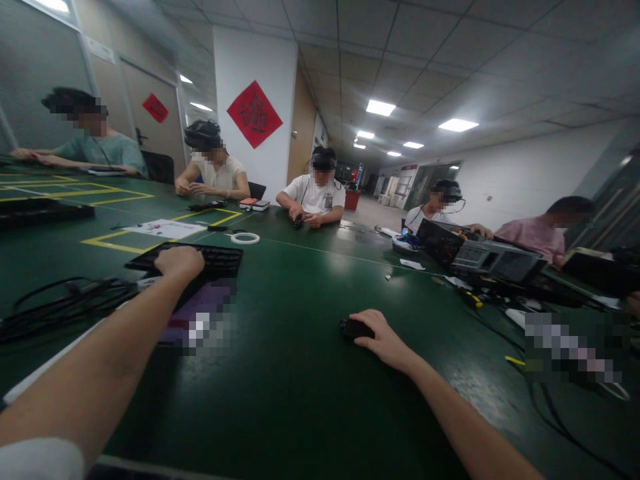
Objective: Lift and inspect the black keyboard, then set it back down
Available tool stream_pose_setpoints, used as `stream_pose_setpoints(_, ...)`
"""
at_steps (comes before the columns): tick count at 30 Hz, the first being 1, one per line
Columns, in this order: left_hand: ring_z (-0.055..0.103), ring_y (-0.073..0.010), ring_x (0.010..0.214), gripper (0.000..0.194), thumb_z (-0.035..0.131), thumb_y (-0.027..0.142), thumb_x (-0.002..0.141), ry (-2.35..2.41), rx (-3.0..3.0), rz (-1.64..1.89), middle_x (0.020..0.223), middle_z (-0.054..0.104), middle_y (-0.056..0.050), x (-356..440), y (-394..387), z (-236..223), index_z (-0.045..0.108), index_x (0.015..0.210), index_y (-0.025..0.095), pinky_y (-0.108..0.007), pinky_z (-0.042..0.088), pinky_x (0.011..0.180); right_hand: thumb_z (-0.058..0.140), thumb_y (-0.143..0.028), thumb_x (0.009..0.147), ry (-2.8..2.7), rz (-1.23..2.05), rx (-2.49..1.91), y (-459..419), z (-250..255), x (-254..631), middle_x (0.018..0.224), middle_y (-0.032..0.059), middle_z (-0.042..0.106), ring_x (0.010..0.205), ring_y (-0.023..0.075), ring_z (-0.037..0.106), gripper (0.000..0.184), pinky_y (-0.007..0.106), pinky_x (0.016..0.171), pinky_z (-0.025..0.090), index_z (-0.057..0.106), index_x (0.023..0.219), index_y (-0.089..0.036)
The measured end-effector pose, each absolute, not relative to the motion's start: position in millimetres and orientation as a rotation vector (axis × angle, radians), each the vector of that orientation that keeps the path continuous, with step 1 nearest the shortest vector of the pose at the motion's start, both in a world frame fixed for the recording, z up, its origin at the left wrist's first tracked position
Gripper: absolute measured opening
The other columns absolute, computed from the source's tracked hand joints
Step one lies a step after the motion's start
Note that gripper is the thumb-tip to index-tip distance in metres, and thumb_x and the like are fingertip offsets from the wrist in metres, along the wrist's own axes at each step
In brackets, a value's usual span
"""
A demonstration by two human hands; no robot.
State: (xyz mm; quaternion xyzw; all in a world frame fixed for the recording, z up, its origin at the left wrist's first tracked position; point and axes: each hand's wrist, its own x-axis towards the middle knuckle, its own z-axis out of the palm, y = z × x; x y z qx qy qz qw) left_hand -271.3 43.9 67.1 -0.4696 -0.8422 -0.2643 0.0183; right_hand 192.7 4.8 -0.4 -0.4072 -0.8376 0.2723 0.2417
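My left hand [181,261] reaches over a black keyboard [225,259] with its fingers curled down around it; the fingertips are hidden behind the knuckles. At the right, my right hand [381,339] is closed over a small black computer mouse [354,328] on the green tabletop [290,380]. Thumb and fingers lie on the mouse's sides and top. A flat purple item [203,307], partly blurred out, lies just on the near side of the keyboard.
Black cables [65,300] coil at the left. Beyond the keyboard lie a white ring [245,238] and a paper sheet [165,229]. An opened computer case [493,260], more cables and clutter occupy the right side. Several people sit around the table.
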Motion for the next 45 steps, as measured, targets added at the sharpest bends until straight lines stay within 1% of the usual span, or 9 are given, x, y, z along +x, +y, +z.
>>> stream_pose_setpoints(3, 0.044, -0.0407, 0.104, 0.036, 0.046, 0.037, 0.077, -2.509, -1.330, -0.624, 0.096, 0.056, -0.024, -237.0, 49.7, 82.1, 0.061, 0.088, 0.006, -0.048, 0.038, 0.077, 0.059, -0.031, 0.071, -2.299, 0.745, -1.114, 3.7, 0.0, 192.2, 0.117, 0.0042, 0.049, 0.116, 0.0229, 0.034, 0.045, 0.042, 0.101, 0.026, 0.049, 0.115, -0.028)
stream_pose_setpoints(6, 0.052, -0.0359, 0.094, 0.040, 0.040, 0.039, 0.080, -2.322, -1.708, -0.573, 0.095, 0.058, -0.023, -175.8, 48.7, 88.0, 0.061, 0.088, 0.006, -0.042, 0.040, 0.074, 0.058, -0.032, 0.072, -2.316, 0.749, -1.103, 4.3, 0.8, 193.4, 0.118, 0.0042, 0.049, 0.117, 0.0227, 0.034, 0.046, 0.042, 0.100, 0.027, 0.049, 0.117, -0.028)
stream_pose_setpoints(9, 0.056, -0.0248, 0.086, 0.035, 0.040, 0.041, 0.081, -2.127, -2.069, -0.587, 0.091, 0.062, -0.011, -104.4, 29.1, 72.6, 0.060, 0.092, 0.015, -0.033, 0.042, 0.072, 0.057, -0.033, 0.072, -2.300, 0.652, -1.129, 12.7, 1.6, 204.5, 0.119, 0.0047, 0.049, 0.116, 0.0222, 0.036, 0.047, 0.041, 0.099, 0.027, 0.048, 0.118, -0.027)
stream_pose_setpoints(14, 0.056, -0.0210, 0.082, 0.030, 0.039, 0.036, 0.082, -1.670, -2.616, -0.422, 0.087, 0.062, -0.009, -27.6, -19.0, 28.5, 0.057, 0.096, 0.016, -0.030, 0.044, 0.068, 0.053, -0.032, 0.072, -2.064, 0.213, -1.353, 40.4, 5.0, 257.2, 0.113, 0.0080, 0.055, 0.108, 0.0229, 0.045, 0.044, 0.040, 0.096, 0.031, 0.051, 0.114, -0.018)
stream_pose_setpoints(21, 0.056, -0.0218, 0.082, 0.029, 0.038, 0.033, 0.083, -1.652, -2.698, -0.431, 0.088, 0.061, -0.009, -28.2, -19.7, 11.9, 0.055, 0.097, 0.016, -0.033, 0.044, 0.070, 0.047, -0.032, 0.074, -1.747, -0.110, -2.037, 60.8, -13.6, 329.1, 0.110, 0.0150, 0.057, 0.106, 0.0260, 0.049, 0.047, 0.040, 0.094, 0.031, 0.050, 0.115, -0.010)
stream_pose_setpoints(25, 0.056, -0.0207, 0.081, 0.028, 0.037, 0.033, 0.083, -1.600, -2.729, -0.464, 0.086, 0.061, -0.008, -29.7, -17.1, 9.4, 0.057, 0.094, 0.017, -0.032, 0.044, 0.069, 0.044, -0.039, 0.075, -1.646, -0.123, -2.298, 57.8, -21.9, 330.1, 0.123, 0.0123, 0.049, 0.112, 0.0337, 0.041, 0.049, 0.050, 0.090, 0.033, 0.047, 0.119, -0.018)
stream_pose_setpoints(30, 0.056, -0.0212, 0.081, 0.029, 0.037, 0.033, 0.083, -1.588, -2.732, -0.487, 0.086, 0.060, -0.009, -28.8, -19.7, 9.5, 0.057, 0.095, 0.016, -0.032, 0.044, 0.070, 0.042, -0.041, 0.075, -1.608, -0.101, -2.342, 51.9, -15.4, 318.3, 0.131, 0.0080, 0.041, 0.120, 0.0353, 0.030, 0.050, 0.062, 0.094, 0.022, 0.043, 0.122, -0.023)
stream_pose_setpoints(36, 0.056, -0.0211, 0.082, 0.029, 0.037, 0.033, 0.083, -1.596, -2.728, -0.460, 0.086, 0.060, -0.009, -29.0, -19.9, 10.5, 0.057, 0.096, 0.016, -0.032, 0.044, 0.070, 0.039, -0.043, 0.077, -1.585, 0.062, -2.378, 51.8, -14.2, 320.0, 0.132, 0.0076, 0.039, 0.121, 0.0355, 0.028, 0.050, 0.061, 0.094, 0.023, 0.041, 0.123, -0.024)
stream_pose_setpoints(45, 0.057, -0.0194, 0.082, 0.030, 0.037, 0.034, 0.083, -1.733, -2.535, -0.590, 0.090, 0.061, -0.007, -49.4, -3.7, 31.8, 0.059, 0.094, 0.018, -0.029, 0.043, 0.070, 0.038, -0.043, 0.077, -1.598, 0.031, -2.383, 55.5, -19.2, 322.3, 0.130, 0.0075, 0.041, 0.118, 0.0353, 0.030, 0.047, 0.057, 0.091, 0.029, 0.043, 0.120, -0.025)
